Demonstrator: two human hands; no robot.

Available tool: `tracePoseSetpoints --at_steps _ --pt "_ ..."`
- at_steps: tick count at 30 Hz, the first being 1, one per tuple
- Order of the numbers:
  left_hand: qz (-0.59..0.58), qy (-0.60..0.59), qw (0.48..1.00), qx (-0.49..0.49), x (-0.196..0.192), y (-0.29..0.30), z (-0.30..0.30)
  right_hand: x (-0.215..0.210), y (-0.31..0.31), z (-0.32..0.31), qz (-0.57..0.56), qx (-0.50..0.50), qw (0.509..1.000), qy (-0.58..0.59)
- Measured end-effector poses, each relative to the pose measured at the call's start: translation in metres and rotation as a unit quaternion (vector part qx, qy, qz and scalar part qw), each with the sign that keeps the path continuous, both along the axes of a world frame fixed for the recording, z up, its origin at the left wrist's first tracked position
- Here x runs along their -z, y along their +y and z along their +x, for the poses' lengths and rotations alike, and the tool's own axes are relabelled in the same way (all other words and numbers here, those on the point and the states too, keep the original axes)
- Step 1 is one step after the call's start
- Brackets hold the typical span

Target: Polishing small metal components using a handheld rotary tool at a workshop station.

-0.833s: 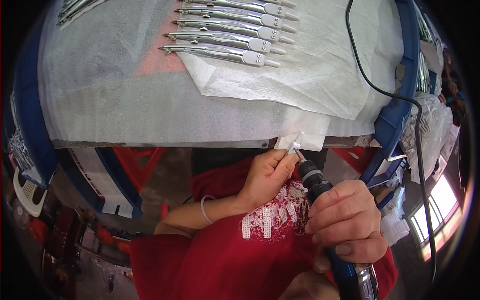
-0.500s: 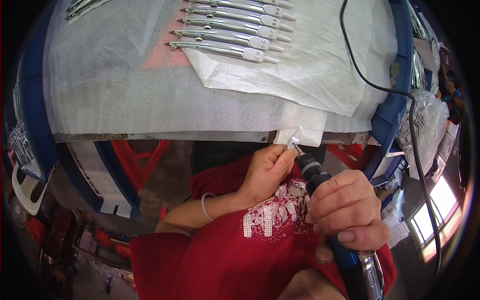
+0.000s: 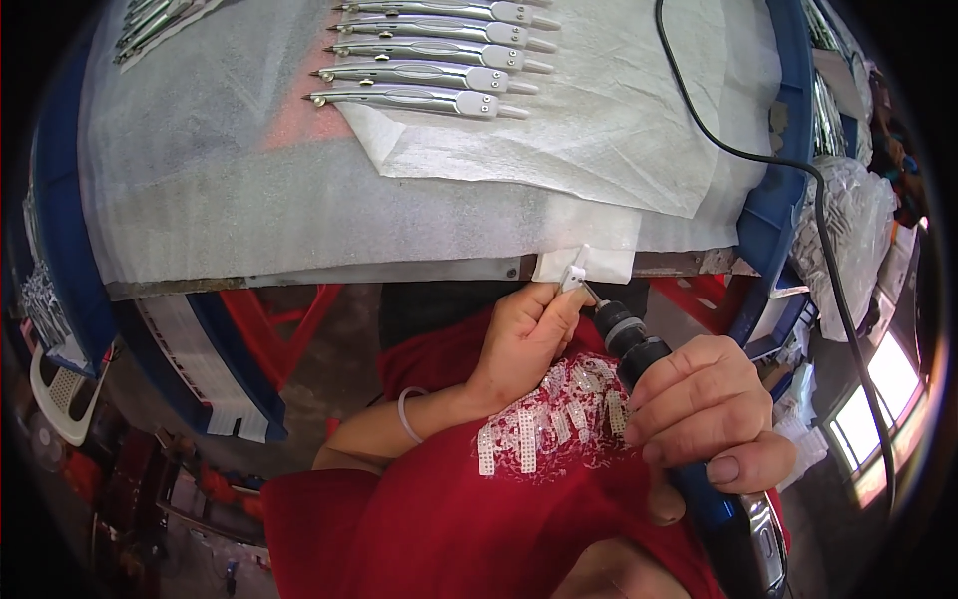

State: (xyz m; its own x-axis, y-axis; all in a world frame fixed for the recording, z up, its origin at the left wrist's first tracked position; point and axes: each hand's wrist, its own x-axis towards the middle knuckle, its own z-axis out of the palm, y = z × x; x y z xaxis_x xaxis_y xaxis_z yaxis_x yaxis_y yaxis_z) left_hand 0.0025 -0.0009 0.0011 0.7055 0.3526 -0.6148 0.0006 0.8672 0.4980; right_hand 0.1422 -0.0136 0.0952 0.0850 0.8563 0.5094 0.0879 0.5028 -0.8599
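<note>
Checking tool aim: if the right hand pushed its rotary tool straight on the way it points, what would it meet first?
Likely the small white part pinched in the left hand; the tool in the right hand has its tip already at it.

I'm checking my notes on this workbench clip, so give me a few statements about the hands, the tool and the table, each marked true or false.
1. The right hand grips a blue-and-black handheld rotary tool. True.
2. The left hand pinches a small white part against the tool's tip. True.
3. The silver pen-shaped metal pieces lie scattered on the floor. False: they lie in a neat row on white foam sheeting on the table.
4. The left wrist is bare. False: it wears a thin pale bracelet.
5. A black cable runs across the sheeting. True.
</note>
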Motion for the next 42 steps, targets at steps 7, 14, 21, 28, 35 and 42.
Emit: tracePoseSetpoints --at_steps 7,14,21,28,35,42 --pt "-0.012 0.003 1.000 -0.005 -0.002 0.000 0.001 -0.001 0.001 -0.005 -0.012 0.015 0.999 0.042" --pt "-0.008 0.016 1.000 -0.007 -0.001 0.001 0.001 0.004 0.006 -0.005 0.001 -0.007 0.999 0.041" --pt "-0.021 0.026 0.999 0.000 0.000 0.001 0.000 0.004 0.010 -0.003 -0.009 -0.019 0.998 0.051" --pt "0.004 0.042 0.999 0.012 -0.001 0.002 0.000 0.004 0.008 -0.003 -0.015 -0.017 0.998 0.057" --pt "0.003 0.032 0.999 0.004 -0.003 0.003 0.001 0.001 0.007 0.006 -0.017 -0.039 0.998 -0.040" --pt "0.006 0.013 1.000 -0.002 -0.001 -0.001 0.000 0.002 0.004 0.005 -0.012 -0.038 0.999 -0.030"
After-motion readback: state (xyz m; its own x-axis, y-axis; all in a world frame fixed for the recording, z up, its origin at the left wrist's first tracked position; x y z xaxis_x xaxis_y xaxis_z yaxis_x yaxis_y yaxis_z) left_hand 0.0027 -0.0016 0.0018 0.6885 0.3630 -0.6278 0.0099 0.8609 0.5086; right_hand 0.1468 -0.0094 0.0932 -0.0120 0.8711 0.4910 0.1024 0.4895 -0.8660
